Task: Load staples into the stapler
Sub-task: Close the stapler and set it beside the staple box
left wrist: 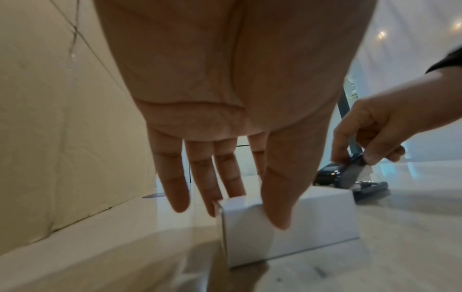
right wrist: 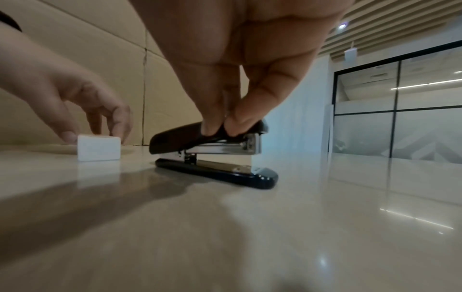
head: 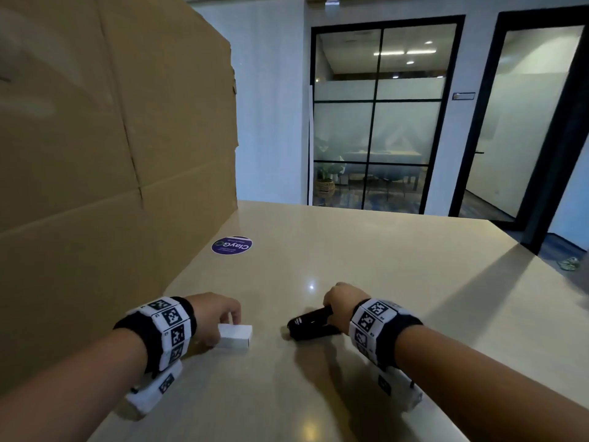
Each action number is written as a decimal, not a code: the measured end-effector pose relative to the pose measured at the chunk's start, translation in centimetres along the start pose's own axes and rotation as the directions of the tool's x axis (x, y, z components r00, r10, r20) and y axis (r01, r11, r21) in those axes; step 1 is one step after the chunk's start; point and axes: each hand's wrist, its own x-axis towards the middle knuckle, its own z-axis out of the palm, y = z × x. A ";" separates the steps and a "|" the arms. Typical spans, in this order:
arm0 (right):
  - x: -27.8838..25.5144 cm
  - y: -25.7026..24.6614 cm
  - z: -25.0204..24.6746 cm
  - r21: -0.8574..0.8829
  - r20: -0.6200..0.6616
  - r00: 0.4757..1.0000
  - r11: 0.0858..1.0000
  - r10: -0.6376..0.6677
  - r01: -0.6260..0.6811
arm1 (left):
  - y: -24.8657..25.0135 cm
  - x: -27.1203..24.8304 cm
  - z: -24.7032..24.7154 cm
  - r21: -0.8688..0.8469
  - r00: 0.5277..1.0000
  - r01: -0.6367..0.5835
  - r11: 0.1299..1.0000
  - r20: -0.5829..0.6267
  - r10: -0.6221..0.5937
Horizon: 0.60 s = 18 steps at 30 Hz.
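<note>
A small white staple box [head: 237,337] lies on the beige table [head: 366,266], left of centre. My left hand [head: 223,323] pinches it, thumb on the near side and fingers over the far side; the left wrist view shows the same hold on the box [left wrist: 312,227]. A black stapler [head: 307,323] with a metal magazine stands on its base to the right, closed. My right hand [head: 338,306] grips its top cover from above. In the right wrist view the fingertips [right wrist: 212,128] pinch the cover near the front of the stapler [right wrist: 215,152], and the box [right wrist: 98,148] sits to its left.
A tall cardboard sheet [head: 95,154] stands as a wall along the table's left side. A round purple sticker [head: 232,245] lies flat farther back. The table's far edge [head: 382,212] faces glass doors.
</note>
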 end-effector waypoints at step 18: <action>5.2 -9.5 -0.7 0.130 -0.106 0.977 0.971 -0.187 0.200 | -1.9 0.6 1.0 -0.090 0.988 -0.103 0.991 -0.128 0.091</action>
